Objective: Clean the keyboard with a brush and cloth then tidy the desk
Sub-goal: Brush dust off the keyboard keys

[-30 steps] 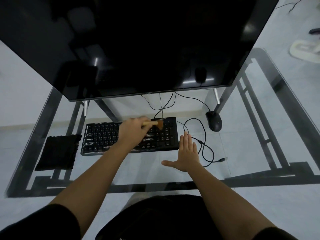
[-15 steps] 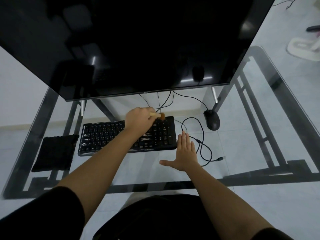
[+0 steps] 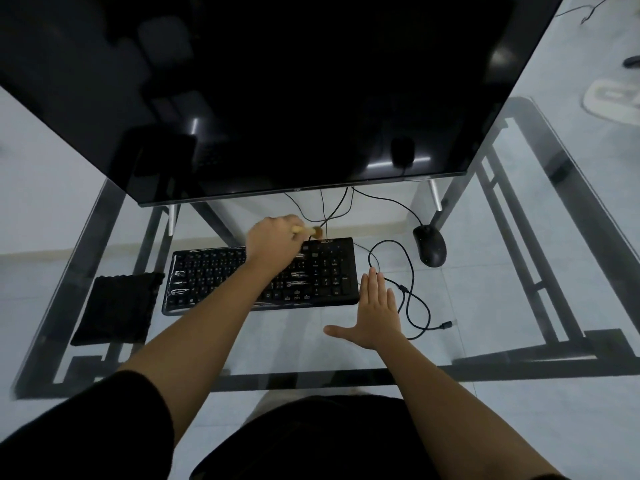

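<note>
Over keyboard (image 3: 263,275) — left hand (image 3: 273,242), brush (image 3: 310,231)

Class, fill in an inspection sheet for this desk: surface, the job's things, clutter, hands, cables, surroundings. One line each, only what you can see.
Surface: glass desk on a dark frame; floor shows through.
Job's things: keyboard lies flat in the middle; brush is at its far edge; black cloth lies left of it, untouched.
Clutter: mouse right of the keyboard.
Hands: left hand grips the brush; right hand lies open and flat on the glass beside the keyboard's right end.
Cables: loose looped cable with a free plug, right of the right hand; more cables run behind the keyboard.
Surroundings: large dark monitor on slim legs; pale floor.
</note>
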